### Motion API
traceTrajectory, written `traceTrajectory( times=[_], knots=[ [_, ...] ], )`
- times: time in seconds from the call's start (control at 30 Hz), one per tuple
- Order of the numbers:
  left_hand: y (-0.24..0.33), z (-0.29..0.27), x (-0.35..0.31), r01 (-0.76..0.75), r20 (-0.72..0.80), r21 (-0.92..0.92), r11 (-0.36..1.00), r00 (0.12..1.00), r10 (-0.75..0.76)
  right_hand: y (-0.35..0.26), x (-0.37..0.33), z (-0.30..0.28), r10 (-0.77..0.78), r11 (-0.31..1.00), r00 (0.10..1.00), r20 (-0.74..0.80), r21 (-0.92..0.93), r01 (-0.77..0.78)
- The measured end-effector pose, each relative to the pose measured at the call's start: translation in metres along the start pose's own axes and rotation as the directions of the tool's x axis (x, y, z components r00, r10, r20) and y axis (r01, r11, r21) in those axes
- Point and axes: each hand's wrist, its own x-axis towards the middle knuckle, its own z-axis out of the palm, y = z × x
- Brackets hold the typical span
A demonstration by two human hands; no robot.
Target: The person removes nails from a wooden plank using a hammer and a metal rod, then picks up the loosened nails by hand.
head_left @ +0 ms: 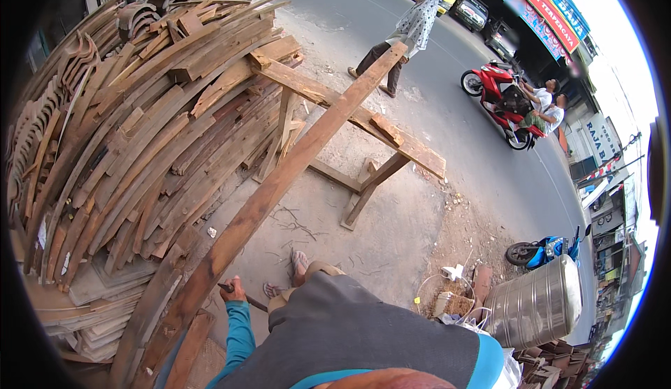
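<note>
My left hand (234,290), at the end of a blue sleeve, is closed round a dark, rod-like tool (257,304) whose kind I cannot make out. It is right beside a long brown wooden beam (279,169). The beam runs from the lower left up to the far middle, lying across a rough wooden trestle (321,95). A short wood offcut (386,130) sits on the trestle's top bar. My right hand is out of sight; only the blue shoulder on that side shows.
A large pile of old timber (161,123) fills the left, with curved roof tiles (35,137) beside it. A person (412,25) stands by the beam's far end. A red motorbike (500,102) with riders is on the road. At right are a metal drum (531,301) and blue motorbike (549,250).
</note>
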Motion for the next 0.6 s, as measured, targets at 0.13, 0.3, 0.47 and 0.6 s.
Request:
traceTrajectory(
  times=[0.13, 0.3, 0.47, 0.6],
  knots=[
    [-0.001, -0.001, -0.01, -0.083, -0.014, 0.181, 0.98, 0.996, 0.087, -0.013, 0.004, -0.002, -0.04, 0.999, 0.999, 0.018, -0.009, 0.04],
    [0.061, 0.046, -0.045, -0.307, 0.164, 0.359, 0.881, 0.95, 0.264, -0.018, 0.028, -0.02, -0.065, 0.998, 0.998, 0.02, -0.009, 0.065],
    [0.136, 0.09, -0.067, -0.366, 0.27, 0.338, 0.867, 0.92, 0.283, -0.065, 0.062, -0.071, -0.138, 0.99, 0.99, 0.015, 0.031, 0.137],
    [0.178, 0.139, -0.073, -0.412, 0.379, 0.28, 0.867, 0.877, 0.295, -0.07, 0.123, -0.088, -0.095, 0.912, 0.995, -0.018, 0.399, 0.095]
  ],
)
